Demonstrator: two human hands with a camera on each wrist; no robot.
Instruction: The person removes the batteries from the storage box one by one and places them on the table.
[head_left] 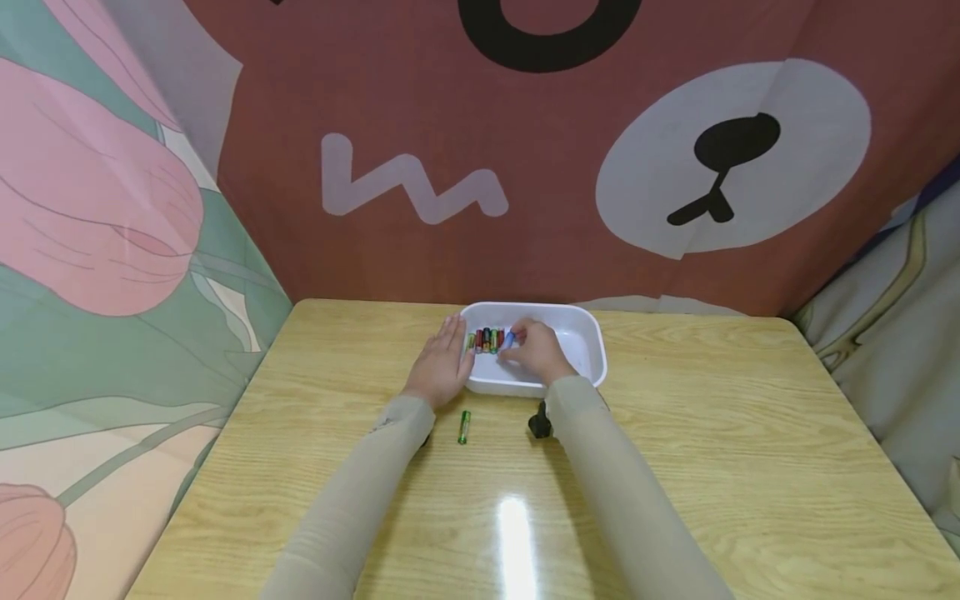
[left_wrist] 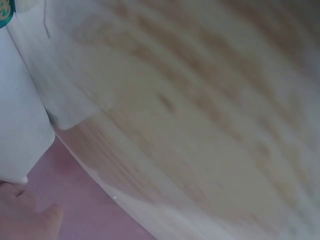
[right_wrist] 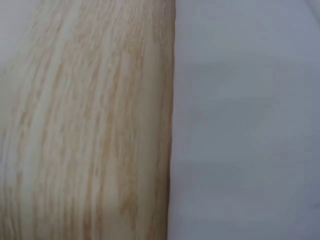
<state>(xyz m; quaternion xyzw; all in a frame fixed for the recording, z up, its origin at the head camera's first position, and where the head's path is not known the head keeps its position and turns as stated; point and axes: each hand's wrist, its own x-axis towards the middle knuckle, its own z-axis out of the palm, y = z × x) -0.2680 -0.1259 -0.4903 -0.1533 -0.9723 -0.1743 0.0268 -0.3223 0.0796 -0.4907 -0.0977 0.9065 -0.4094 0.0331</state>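
Note:
A white plastic tray [head_left: 592, 350] stands at the back of the wooden table. Inside it, on the left, several red, green and dark batteries [head_left: 487, 341] lie side by side in a row. My right hand [head_left: 538, 350] reaches into the tray and pinches a blue battery [head_left: 508, 340] between thumb and fingers, just right of the row. With fingers straight, my left hand [head_left: 441, 367] rests against the tray's left rim. One green battery [head_left: 464, 427] lies on the table in front of the tray. In the right wrist view only table and the tray's side [right_wrist: 245, 125] show.
The wooden table [head_left: 712, 467] extends to both sides and toward me. Behind it hangs a brown printed cloth [head_left: 555, 250], with a flowered cloth [head_left: 112, 375] on the left. A dark wrist device [head_left: 539, 422] sits under my right forearm.

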